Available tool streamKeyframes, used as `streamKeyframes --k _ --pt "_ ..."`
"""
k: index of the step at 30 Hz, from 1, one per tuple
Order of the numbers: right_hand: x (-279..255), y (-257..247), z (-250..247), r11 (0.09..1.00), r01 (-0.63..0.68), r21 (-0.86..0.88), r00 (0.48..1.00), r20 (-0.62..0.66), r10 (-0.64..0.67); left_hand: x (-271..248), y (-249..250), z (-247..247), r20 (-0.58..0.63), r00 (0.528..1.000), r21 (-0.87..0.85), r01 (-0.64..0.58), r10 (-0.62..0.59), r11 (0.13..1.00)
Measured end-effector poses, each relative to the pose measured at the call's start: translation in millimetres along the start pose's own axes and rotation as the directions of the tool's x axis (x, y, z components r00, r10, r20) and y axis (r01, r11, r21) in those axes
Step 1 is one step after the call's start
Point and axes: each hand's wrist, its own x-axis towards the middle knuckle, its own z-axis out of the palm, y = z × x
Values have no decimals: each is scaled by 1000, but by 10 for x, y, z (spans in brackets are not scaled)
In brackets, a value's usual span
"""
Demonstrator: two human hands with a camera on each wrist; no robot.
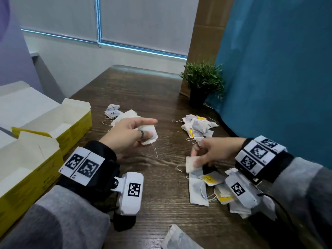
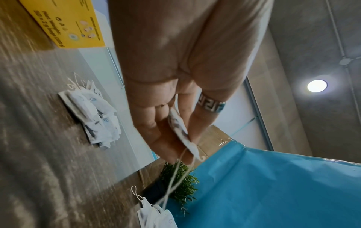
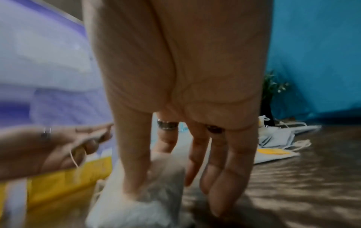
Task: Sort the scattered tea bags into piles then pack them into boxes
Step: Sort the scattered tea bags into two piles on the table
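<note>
**Clerk:** Item one, the left hand?

**Operator:** My left hand (image 1: 125, 135) is raised above the dark wood-grain table (image 1: 161, 97), forefinger pointing straight out. The thumb and ringed finger pinch one white paper tea bag (image 1: 148, 134); its string (image 1: 154, 150) dangles free. I judge I hold it aloft so the mark can be read before it goes to a pile.

**Clerk:** Item two, the right?

**Operator:** My right hand (image 1: 210, 152) is low over the table, thumb and forefinger nipping a second plain white tea bag (image 1: 190, 164) by its edge; the other fingers hang loosely straight, as the right wrist view shows. The bag is just beside the unsorted heap of white and yellow-tagged tea bags (image 1: 215, 187) near me, presumably just drawn from it.

**Clerk:** Piles?

**Operator:** Two. A far-left pile of white tea bags with pen marks (image 1: 115, 112), just beyond my left hand, and a far-right pile of white tea bags with yellow tags (image 1: 197, 130) near the small green potted plant (image 1: 203, 83). They sit well apart, I think to keep the kinds from mixing. One stray white tea bag (image 1: 177, 238) lies at the near edge.

**Clerk:** Boxes?

**Operator:** Two open yellow cardboard boxes with white insides (image 1: 59, 126), flaps up, at my left. I see no bags in them, so packing is not yet begun and sorting is part done.
</note>
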Motion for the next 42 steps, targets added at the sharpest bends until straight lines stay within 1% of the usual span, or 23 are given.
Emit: streamKeyframes --k 1,2,6,8,10,12,14,15,17,19,22,24,25,27,29,30,31,34,35,37,38,39,42 --pt "12 -6 26 996 -2 -92 1000 26 4 -7 -4 3 20 1000 18 14 -14 1000" --pt "17 -26 53 992 0 -124 999 35 5 -12 -8 9 42 999 36 22 -24 999" --pt "-9 -98 110 990 30 -136 999 41 -25 -67 -20 119 166 984 24 59 -63 998" --pt "-36 -58 44 991 36 -125 999 -20 -39 -81 -13 202 261 956 139 103 -137 985" --pt "-92 8 -66 998 53 -44 987 -152 -60 -70 14 317 341 916 338 91 -212 937" --pt "-138 76 -168 988 111 112 947 -313 -71 -40 50 460 382 886 529 24 -263 848" --pt "-175 118 -211 936 188 299 894 -446 -37 14 48 614 389 866 702 -58 -313 710" --pt "-190 118 -219 914 224 337 867 -497 -29 24 42 691 376 862 758 -75 -340 648" --pt "-213 112 -210 888 277 368 824 -567 -22 36 17 854 388 838 802 -102 -384 588" --pt "-223 92 -184 853 335 400 800 -600 -33 36 -15 1001 431 810 826 -175 -399 536" --pt "-200 66 -128 815 382 436 791 -610 -44 44 -52 1150 480 790 868 -364 -381 336" --pt "-172 60 -104 797 398 455 794 -606 -51 50 -65 1163 474 780 880 -402 -409 254" --pt "-161 65 -102 792 402 460 794 -606 -51 60 -76 1135 460 780 888 -390 -425 245" --pt "-175 64 -101 780 414 469 789 -612 -51 83 -82 1021 433 798 899 -346 -420 269" --pt "-218 54 -103 756 440 485 778 -627 -51 92 -53 853 394 842 903 -280 -368 326" --pt "-243 41 -106 741 459 490 770 -636 -56 88 -41 764 370 864 893 -229 -340 388" --pt "-269 25 -111 722 481 497 762 -645 -64 80 -20 662 347 883 864 -169 -317 475" --pt "-326 -38 -134 642 548 536 750 -655 -93 80 4 360 254 938 665 8 -236 747" --pt "-332 -66 -138 614 562 555 754 -649 -103 100 1 269 210 957 559 51 -201 828" --pt "-330 -147 -138 574 573 585 770 -624 -134 131 -13 150 132 976 247 136 -173 959" --pt "-324 -195 -132 559 574 598 779 -609 -149 144 -17 121 116 979 105 156 -168 982" --pt "-311 -245 -123 541 576 613 787 -594 -166 144 -18 100 103 982 4 162 -161 987" --pt "-241 -403 -80 514 575 636 805 -554 -215 126 -16 107 103 987 -148 140 -126 979"
